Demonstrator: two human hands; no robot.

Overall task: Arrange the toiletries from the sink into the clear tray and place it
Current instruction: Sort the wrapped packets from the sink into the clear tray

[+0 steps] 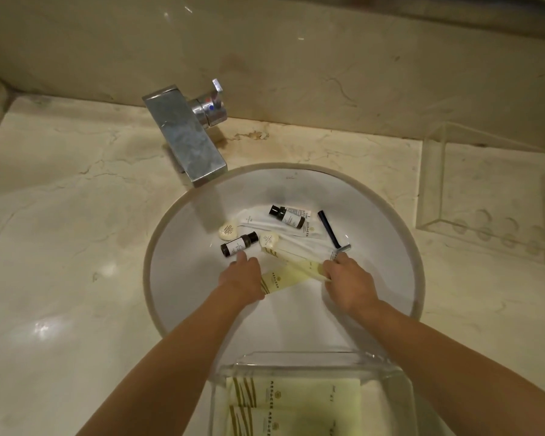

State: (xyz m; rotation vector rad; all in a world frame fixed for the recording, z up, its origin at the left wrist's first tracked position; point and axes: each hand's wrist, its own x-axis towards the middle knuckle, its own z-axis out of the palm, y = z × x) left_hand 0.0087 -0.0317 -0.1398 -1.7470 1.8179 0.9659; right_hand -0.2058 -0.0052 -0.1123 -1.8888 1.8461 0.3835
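Note:
The round white sink (183, 278) holds two small dark bottles (239, 244) (287, 216), a round soap (228, 231), white sachets (258, 220), a blue razor (331, 231) and cream packets (288, 276). My left hand (243, 275) rests on the left end of a cream packet, fingers near the lower bottle. My right hand (348, 280) grips the packet's right end, close to the razor head. The clear tray (405, 388) sits at the sink's near edge with two cream packets (296, 394) lying in it.
A chrome faucet (186, 136) juts over the sink's back left rim. A second clear acrylic tray (485, 190) stands on the marble counter at the right, against the back wall. Marble counter (60, 231) spreads out to the left.

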